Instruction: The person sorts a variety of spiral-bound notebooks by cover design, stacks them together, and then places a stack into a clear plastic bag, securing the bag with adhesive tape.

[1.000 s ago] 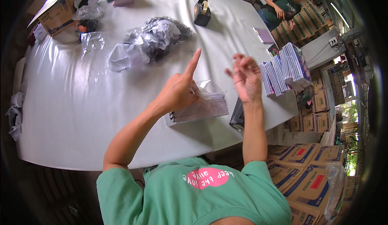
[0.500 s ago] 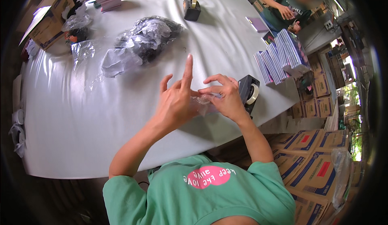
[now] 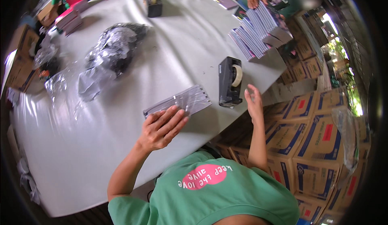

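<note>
Item: 1 flat packet (image 3: 178, 101) in clear film, grey, lying on the white table (image 3: 81, 152) near the front edge, just left of the black tape dispenser (image 3: 229, 81).

Hands: left hand (image 3: 161, 128) with fingers spread loosely, fingertips resting on the packet's near edge, gripping nothing. Right hand (image 3: 254, 103) open, raised just beside the dispenser, holding nothing.

Handling, as judged: light, thin, fairly stiff across its flat face; the film looks slick and may slide on the tablecloth. Not fragile, though the film could crease. Best taken by the long edges, thumb under and fingers on top, or pinned flat with a palm.

Nearby: crumpled clear bags (image 3: 109, 55), stacked booklets (image 3: 254, 30), 1 second dispenser (image 3: 152, 2), cardboard boxes (image 3: 315, 144).
</note>
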`<state>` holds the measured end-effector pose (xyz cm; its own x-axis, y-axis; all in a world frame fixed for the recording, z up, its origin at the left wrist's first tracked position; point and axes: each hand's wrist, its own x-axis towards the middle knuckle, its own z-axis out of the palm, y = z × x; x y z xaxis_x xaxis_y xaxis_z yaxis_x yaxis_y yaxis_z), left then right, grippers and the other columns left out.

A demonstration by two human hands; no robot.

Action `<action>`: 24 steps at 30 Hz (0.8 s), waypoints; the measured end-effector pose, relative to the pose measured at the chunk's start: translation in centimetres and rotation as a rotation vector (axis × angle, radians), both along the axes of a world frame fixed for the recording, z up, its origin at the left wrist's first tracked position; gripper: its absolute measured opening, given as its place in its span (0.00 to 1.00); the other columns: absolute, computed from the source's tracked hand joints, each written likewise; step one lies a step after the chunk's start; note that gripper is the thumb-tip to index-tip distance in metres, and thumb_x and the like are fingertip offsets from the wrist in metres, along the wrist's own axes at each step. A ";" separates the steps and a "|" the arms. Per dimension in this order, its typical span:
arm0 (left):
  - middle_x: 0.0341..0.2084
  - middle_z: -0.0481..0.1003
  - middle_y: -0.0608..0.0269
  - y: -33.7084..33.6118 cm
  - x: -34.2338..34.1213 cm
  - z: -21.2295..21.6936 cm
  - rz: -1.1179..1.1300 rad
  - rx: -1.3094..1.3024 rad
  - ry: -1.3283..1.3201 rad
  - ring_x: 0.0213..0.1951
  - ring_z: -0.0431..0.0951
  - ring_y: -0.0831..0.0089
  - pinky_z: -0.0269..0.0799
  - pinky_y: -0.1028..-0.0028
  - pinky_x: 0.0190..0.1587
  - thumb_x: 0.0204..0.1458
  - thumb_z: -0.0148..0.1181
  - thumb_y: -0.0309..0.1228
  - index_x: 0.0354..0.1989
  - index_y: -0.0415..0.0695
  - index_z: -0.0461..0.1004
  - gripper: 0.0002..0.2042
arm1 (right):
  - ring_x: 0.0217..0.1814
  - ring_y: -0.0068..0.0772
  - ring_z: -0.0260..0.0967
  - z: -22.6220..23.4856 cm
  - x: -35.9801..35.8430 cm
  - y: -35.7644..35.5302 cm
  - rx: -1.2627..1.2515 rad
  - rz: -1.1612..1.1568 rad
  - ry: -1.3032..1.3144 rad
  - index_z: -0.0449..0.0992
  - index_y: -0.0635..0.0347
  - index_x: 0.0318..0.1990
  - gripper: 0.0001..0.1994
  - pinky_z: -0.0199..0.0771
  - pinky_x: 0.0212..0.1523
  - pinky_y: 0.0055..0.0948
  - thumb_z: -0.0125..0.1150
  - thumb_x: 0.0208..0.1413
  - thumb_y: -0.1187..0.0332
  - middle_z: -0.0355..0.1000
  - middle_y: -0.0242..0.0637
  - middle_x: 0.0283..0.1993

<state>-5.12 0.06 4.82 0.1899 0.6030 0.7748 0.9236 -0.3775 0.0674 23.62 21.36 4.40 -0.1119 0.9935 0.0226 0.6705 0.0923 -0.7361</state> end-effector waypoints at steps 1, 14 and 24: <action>0.42 0.77 0.65 0.1 -0.1 0.0 -0.007 0.002 0.009 0.45 0.77 0.69 0.69 0.75 0.39 0.45 0.55 0.20 0.41 0.49 0.77 0.15 | 0.58 0.40 0.58 -1.9 1.3 1.2 -0.194 -0.048 0.109 0.73 0.56 0.47 0.21 0.59 0.54 0.44 0.54 0.54 0.49 0.63 0.38 0.58; 0.39 0.77 0.68 -0.2 -0.3 0.9 0.034 -0.027 0.002 0.44 0.77 0.69 0.67 0.75 0.36 0.41 0.62 0.22 0.38 0.50 0.79 0.13 | 0.64 0.31 0.46 -2.6 1.7 -3.2 -0.619 -0.068 0.753 0.75 0.51 0.49 0.21 0.35 0.60 0.56 0.60 0.49 0.54 0.66 0.33 0.52; 0.28 0.66 0.72 -0.1 0.4 -0.2 0.108 0.035 -0.059 0.31 0.71 0.75 0.61 0.76 0.27 0.35 0.68 0.25 0.39 0.52 0.79 0.18 | 0.29 0.30 0.72 -5.0 2.7 -6.7 0.663 0.031 -0.338 0.78 0.59 0.32 0.05 0.66 0.43 0.35 0.60 0.51 0.69 0.75 0.32 0.28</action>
